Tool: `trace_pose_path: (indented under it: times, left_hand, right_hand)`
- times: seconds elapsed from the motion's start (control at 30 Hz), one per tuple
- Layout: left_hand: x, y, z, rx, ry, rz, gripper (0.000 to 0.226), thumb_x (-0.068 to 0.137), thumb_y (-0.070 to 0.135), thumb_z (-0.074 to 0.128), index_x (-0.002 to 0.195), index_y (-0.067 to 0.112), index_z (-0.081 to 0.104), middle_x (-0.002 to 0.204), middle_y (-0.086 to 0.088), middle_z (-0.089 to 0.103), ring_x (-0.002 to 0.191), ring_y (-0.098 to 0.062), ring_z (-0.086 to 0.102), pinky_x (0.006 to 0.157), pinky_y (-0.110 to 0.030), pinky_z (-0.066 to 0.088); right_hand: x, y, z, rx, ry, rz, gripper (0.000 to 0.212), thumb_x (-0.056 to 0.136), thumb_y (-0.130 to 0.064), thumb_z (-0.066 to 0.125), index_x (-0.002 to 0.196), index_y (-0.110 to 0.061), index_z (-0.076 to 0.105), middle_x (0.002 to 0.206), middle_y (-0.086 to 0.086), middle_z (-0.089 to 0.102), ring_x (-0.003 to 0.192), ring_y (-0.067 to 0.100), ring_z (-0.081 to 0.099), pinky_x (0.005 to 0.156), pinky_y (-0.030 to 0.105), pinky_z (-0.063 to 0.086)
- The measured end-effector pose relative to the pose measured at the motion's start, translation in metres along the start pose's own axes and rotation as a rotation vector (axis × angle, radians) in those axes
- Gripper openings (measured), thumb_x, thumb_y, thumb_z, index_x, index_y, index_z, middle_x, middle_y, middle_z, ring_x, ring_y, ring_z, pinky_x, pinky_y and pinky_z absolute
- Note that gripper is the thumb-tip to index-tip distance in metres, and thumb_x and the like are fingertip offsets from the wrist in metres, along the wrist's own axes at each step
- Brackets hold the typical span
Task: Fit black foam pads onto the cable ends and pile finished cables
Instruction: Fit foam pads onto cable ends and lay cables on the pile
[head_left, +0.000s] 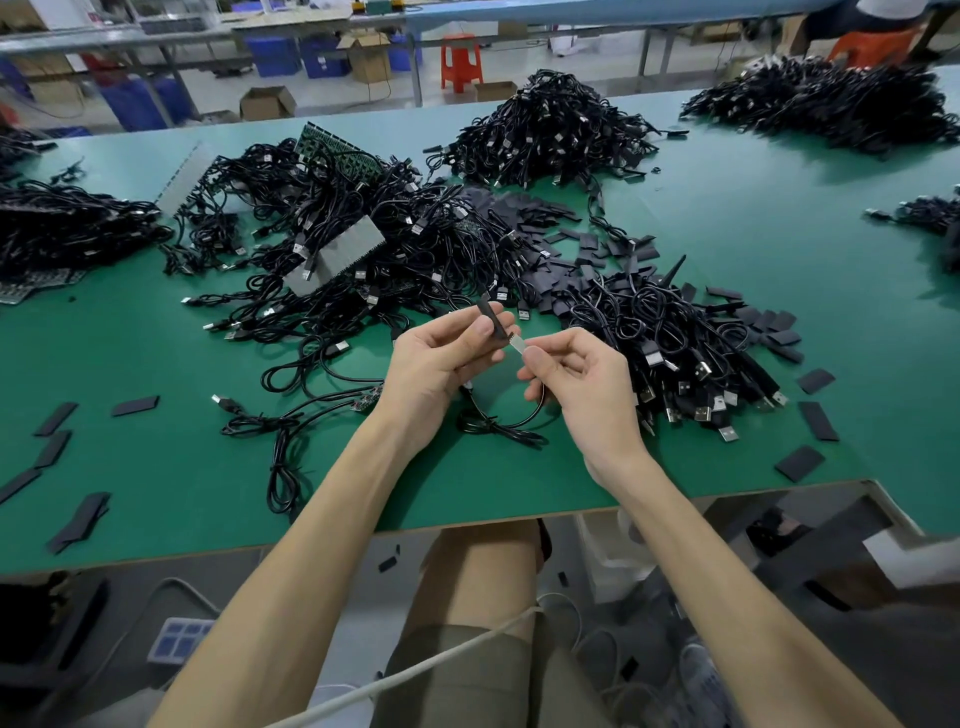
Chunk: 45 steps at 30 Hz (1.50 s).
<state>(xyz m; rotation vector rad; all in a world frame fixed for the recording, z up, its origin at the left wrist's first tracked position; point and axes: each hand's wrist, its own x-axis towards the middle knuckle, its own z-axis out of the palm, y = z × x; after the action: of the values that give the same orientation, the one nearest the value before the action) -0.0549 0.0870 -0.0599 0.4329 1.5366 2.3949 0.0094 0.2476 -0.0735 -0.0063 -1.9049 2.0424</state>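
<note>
Above green table, left hand pinches foam pad, right hand cable end.

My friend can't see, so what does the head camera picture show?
A left hand pinches a flat black foam pad while the right hand pinches a thin black cable's silver end next to it, above a green table heaped with tangled black cables.

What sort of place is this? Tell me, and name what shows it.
Probably an electronics assembly workshop. Heaps of black USB cables cover a long green-topped workbench, green circuit board panels lie among them, and blue plastic crates stand on the floor behind.
</note>
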Motion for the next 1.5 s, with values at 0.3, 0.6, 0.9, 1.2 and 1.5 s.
trace_pose_path:
  times: [0.3,0.6,0.9,1.2,1.5]
  left_hand:
    - [-0.0007,0.0042,0.0015,-0.002,-0.071,-0.045,0.028,0.092,0.021,0.069,0.115,0.006,0.073,0.111,-0.015,0.074,0.105,-0.023,0.071,0.088,-0.027,0.057]
    - [-0.0041,0.0045,0.0025,0.082,-0.115,-0.009,0.023,0.096,0.016,0.067,0.118,0.014,0.073,0.122,-0.012,0.072,0.112,-0.023,0.070,0.084,-0.028,0.056]
    - [-0.0027,-0.0013,0.0056,0.289,-0.091,0.075,0.029,0.095,0.025,0.071,0.119,0.010,0.070,0.119,-0.011,0.074,0.107,-0.026,0.070,0.087,-0.036,0.057]
    - [-0.0026,0.0046,0.0053,0.159,0.006,0.062,0.027,0.095,0.022,0.072,0.119,0.012,0.069,0.115,-0.015,0.074,0.106,-0.028,0.071,0.084,-0.033,0.058]
    - [-0.0052,0.0019,0.0094,0.334,-0.016,0.101,0.030,0.096,0.019,0.070,0.126,0.019,0.071,0.106,-0.011,0.076,0.098,-0.018,0.070,0.081,-0.031,0.057]
  right_hand:
    - [0.0009,0.0000,-0.0009,-0.023,-0.028,-0.012,0.004,0.096,-0.011,0.070,0.092,-0.010,0.070,0.075,0.006,0.074,0.059,0.015,0.063,0.064,0.022,0.052]
    - [0.0001,0.0005,-0.0001,0.018,0.042,0.020,0.004,0.097,-0.010,0.069,0.096,-0.006,0.071,0.072,0.005,0.074,0.057,0.013,0.062,0.062,0.021,0.052]
    - [-0.0004,-0.0045,0.0005,0.085,0.000,0.051,0.015,0.095,-0.017,0.072,0.097,-0.004,0.064,0.076,0.011,0.075,0.056,0.018,0.066,0.056,0.022,0.051]
    - [0.0000,-0.0018,0.0026,-0.008,-0.094,0.099,0.010,0.103,-0.019,0.062,0.102,-0.010,0.064,0.082,0.010,0.077,0.063,0.019,0.070,0.058,0.025,0.053]
    - [-0.0023,-0.0024,0.0006,-0.025,-0.043,0.073,0.011,0.103,-0.011,0.059,0.094,-0.008,0.064,0.073,0.009,0.074,0.059,0.019,0.067,0.055,0.027,0.052]
